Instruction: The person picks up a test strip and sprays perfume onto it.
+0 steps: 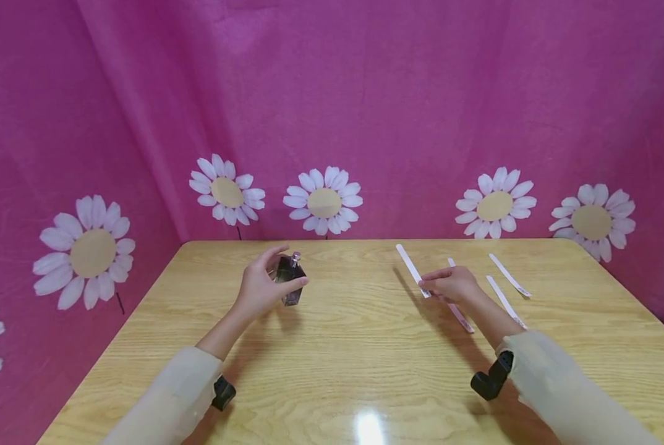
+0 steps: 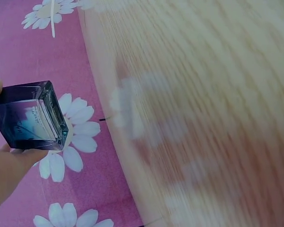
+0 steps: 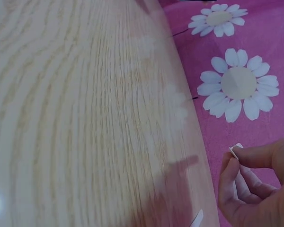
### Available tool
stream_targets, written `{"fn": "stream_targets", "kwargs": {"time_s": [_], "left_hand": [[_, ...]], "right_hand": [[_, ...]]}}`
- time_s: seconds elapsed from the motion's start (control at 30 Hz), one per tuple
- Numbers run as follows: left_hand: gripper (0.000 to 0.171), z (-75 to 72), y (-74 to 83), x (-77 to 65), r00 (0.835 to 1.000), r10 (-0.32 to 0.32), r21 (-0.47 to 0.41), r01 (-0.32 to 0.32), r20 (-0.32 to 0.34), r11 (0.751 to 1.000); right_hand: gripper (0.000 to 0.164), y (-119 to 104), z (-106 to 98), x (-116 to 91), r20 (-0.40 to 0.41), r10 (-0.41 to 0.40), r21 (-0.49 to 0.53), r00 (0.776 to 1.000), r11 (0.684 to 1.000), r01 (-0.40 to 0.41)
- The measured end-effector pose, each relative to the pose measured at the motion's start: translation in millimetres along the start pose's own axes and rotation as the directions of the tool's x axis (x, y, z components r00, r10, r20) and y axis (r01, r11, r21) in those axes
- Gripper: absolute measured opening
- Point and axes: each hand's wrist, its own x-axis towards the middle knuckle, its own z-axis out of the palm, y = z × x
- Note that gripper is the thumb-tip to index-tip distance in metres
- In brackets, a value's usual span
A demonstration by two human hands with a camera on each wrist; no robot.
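A dark glass perfume bottle [image 1: 292, 281] with a bare metal spray top is gripped by my left hand [image 1: 259, 285], thumb on one side and fingers on the other. It is held above the table, and the left wrist view shows the bottle [image 2: 31, 116] base outward. My right hand [image 1: 453, 284] pinches the lower end of a white paper test strip [image 1: 410, 266], which slants up and away. In the right wrist view only a small end of that strip [image 3: 235, 150] shows between thumb and forefinger. Beneath the right hand lies another strip [image 1: 461, 318], partly hidden.
Two more white strips, a far one [image 1: 509, 275] and a nearer one [image 1: 504, 300], lie right of my right hand. The wooden table [image 1: 343, 346] meets a pink curtain [image 1: 365, 111] with daisies at its back edge. Black wrist cameras hang below both sleeves.
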Motion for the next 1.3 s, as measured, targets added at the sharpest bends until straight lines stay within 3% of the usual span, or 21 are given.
{"fn": "stream_targets", "kwargs": {"time_s": [0.4, 0.67, 1.0, 1.3], "left_hand": [[0.068, 8.6, -7.8, 8.5, 0.998, -0.057, -0.029, 0.058, 0.03, 0.998], [0.077, 15.3, -15.9, 14.9, 0.994, -0.068, -0.022, 0.07, 0.084, 0.997], [0.054, 21.2, -23.7, 15.4, 0.991, -0.052, -0.034, 0.057, 0.127, 0.998], [0.052, 21.5, -31.4, 17.3, 0.987, -0.066, -0.074, 0.077, 0.148, 0.994]], "right_hand": [[0.035, 10, 7, 13, -0.049, 0.007, -0.025, 0.999, 1.0, -0.008], [0.034, 15, 13, 16, -0.111, -0.026, -0.037, 0.993, 0.999, 0.022], [0.029, 18, 15, 24, -0.178, -0.009, -0.046, 0.984, 0.999, 0.001], [0.027, 16, 16, 24, -0.142, -0.017, -0.027, 0.99, 1.0, 0.014]]}}
